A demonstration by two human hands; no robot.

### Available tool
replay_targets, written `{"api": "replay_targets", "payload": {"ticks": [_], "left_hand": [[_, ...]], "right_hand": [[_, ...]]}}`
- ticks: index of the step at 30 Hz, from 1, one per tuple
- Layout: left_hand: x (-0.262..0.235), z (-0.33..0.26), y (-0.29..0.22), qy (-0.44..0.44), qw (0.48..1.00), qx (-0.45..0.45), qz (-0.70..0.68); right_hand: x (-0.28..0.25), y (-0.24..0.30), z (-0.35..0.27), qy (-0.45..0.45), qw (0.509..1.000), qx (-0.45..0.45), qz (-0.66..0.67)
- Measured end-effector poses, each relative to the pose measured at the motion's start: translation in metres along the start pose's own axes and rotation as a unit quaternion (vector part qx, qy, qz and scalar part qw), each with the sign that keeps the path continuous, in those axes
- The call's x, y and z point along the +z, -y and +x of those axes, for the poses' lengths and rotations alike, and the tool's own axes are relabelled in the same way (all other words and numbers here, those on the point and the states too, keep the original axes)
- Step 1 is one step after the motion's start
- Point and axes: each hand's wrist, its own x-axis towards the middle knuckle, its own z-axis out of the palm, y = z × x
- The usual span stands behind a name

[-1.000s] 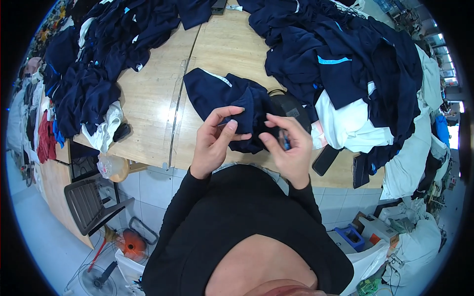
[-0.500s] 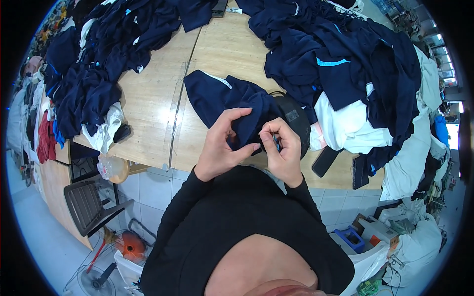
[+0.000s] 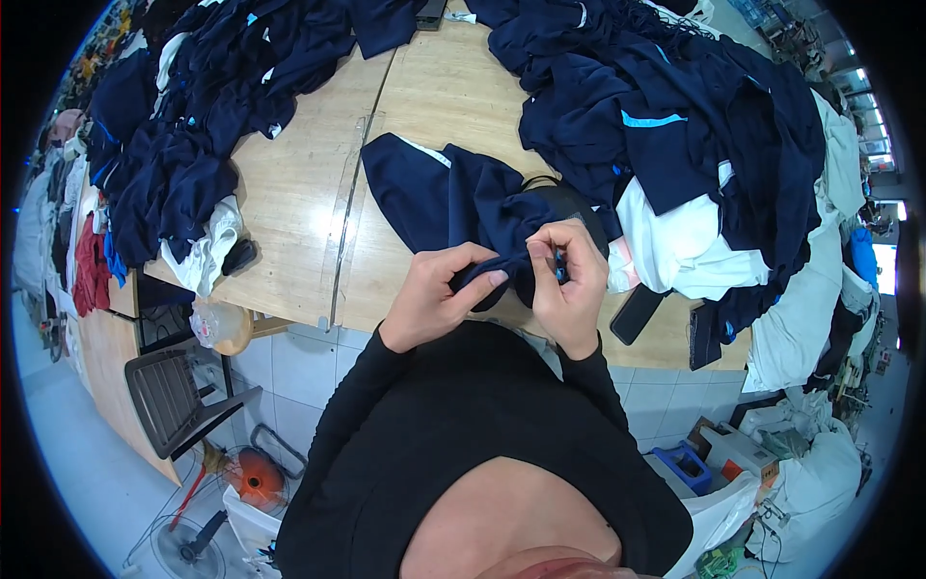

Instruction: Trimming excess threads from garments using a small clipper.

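Note:
A navy blue garment [image 3: 410,198] with a white strip along one edge lies bunched on the table in front of me. My left hand [image 3: 436,297] pinches a fold of its cloth between thumb and fingers. Just to the right, my right hand [image 3: 574,289] is closed, thumb against fingertips, close to the same cloth. Something small with a bit of blue shows within its fingers, too hidden to name. Behind my right hand sits a rounded black object [image 3: 590,227], partly covered by the hand and the garment.
Navy garments are heaped at the right [image 3: 666,125] and left [image 3: 164,174]. White cloth [image 3: 675,241] and a dark phone [image 3: 637,315] lie right of my hands. A clear strip [image 3: 349,207] runs along the table joint. A grey chair [image 3: 169,400] and an orange-centred fan [image 3: 257,478] stand lower left.
My left hand has closed from a wide curve into a pinch on the cloth. My right hand has shifted slightly right, and the garment's near part has bunched up.

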Motion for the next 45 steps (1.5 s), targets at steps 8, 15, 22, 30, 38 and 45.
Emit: {"api": "replay_targets", "payload": {"ticks": [8,15,22,30,38,45], "left_hand": [[-0.006,-0.001,0.003,-0.018,0.996,-0.015,-0.083],[-0.011,-0.002,0.007,-0.042,0.991,-0.04,-0.119],[-0.011,-0.003,0.006,-0.041,0.992,-0.044,-0.114],[-0.009,-0.005,0.006,-0.043,0.992,-0.042,-0.107],[-0.009,-0.004,0.008,-0.032,0.996,-0.003,-0.087],[-0.011,-0.004,0.005,-0.018,0.997,-0.023,-0.074]], "right_hand": [[-0.004,0.003,-0.006,-0.071,0.977,0.181,0.092],[-0.033,-0.001,-0.013,0.074,0.971,0.157,0.167],[-0.022,0.009,-0.009,0.127,0.988,0.068,0.054],[-0.024,0.018,-0.004,0.163,0.986,0.043,-0.009],[-0.023,0.019,-0.004,0.165,0.986,0.026,-0.008],[-0.021,0.013,-0.007,0.129,0.991,0.039,-0.001]]}}
